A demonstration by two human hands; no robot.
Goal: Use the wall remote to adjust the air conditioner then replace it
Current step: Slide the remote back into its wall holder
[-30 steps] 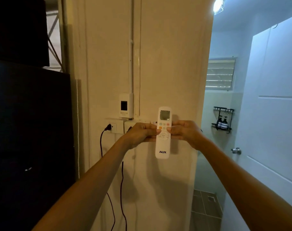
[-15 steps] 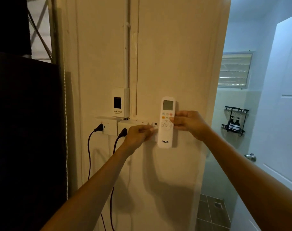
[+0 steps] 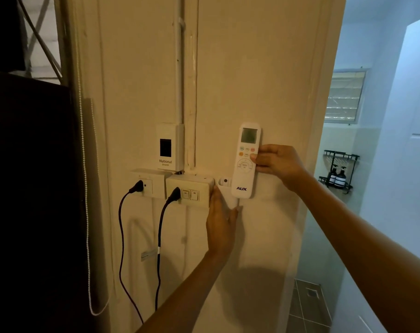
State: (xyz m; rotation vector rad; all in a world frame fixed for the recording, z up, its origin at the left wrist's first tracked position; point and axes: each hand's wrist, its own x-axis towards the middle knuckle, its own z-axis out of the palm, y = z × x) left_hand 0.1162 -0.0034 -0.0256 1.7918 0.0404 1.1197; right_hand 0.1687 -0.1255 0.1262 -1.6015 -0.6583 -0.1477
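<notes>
Now remote upright, screen topmost, pinched by right hand; left hand flat, fingers open.

holder: mostly hidden by remote | bottle labels: unreadable

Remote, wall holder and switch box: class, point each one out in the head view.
remote (image 3: 246,162), head view, on its round button pad.
wall holder (image 3: 224,181), head view, on its top left beside the screw.
switch box (image 3: 189,191), head view, on its front face by the rocker switches.
</notes>
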